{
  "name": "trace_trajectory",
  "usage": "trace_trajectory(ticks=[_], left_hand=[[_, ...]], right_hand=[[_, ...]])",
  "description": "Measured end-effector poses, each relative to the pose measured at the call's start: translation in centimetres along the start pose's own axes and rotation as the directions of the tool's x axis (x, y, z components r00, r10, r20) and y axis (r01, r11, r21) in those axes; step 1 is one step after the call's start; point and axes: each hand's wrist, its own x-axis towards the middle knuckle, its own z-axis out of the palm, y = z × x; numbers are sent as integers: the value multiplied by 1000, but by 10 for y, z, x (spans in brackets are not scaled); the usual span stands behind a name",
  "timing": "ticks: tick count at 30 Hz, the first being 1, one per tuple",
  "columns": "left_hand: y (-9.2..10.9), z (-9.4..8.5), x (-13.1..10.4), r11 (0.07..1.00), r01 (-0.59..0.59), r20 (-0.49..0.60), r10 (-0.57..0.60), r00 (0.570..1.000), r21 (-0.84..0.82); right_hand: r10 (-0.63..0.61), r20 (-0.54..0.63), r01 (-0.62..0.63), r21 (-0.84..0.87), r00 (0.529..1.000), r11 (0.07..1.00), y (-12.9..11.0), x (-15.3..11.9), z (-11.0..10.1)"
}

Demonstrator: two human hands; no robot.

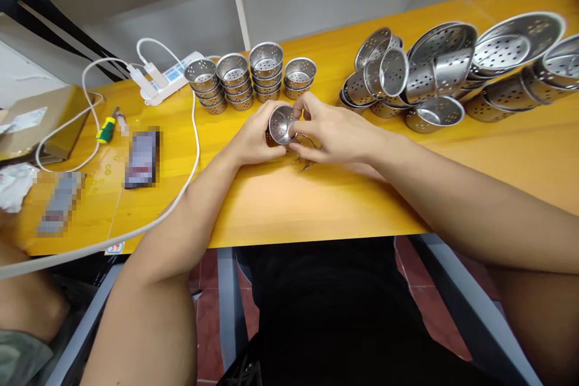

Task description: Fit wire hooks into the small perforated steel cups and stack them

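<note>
A small perforated stainless-steel cup [279, 123] is tilted with its open mouth towards me, above the middle of the table. My left hand [253, 137] wraps round its left side, thumb below. At the right rim, the curled fingers of my right hand [326, 129] grip the cup's edge; whether they also pinch something small, I cannot tell. Thin bent metal wires [307, 157] lie just under my right hand, partly hidden by it. Behind my hands stand short stacks of similar cups [233, 75], and one lower stack [300, 72] is closest to them.
On the right lies a large heap of perforated metal cups [420, 81] of several sizes. To the left are a power strip [169, 81], a green-yellow screwdriver [107, 130], two blurred phones and a cardboard box [54, 123]. A white cable [195, 132] crosses over my left forearm.
</note>
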Motion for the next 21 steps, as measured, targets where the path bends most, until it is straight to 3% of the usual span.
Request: trace_trajectory(ticks=[6,15,21], left_hand=[[-4,-1,1,999,34,-45,-32,998,38],[-9,0,2,996,-48,-19,50,999,79],[-9,5,4,995,-47,-27,49,998,84]], right_hand=[[115,-96,-105,103,989,989,-1,1,13],[152,-108,-103,365,983,925,-17,6,24],[324,-225,-205,429,919,880,-13,7,23]])
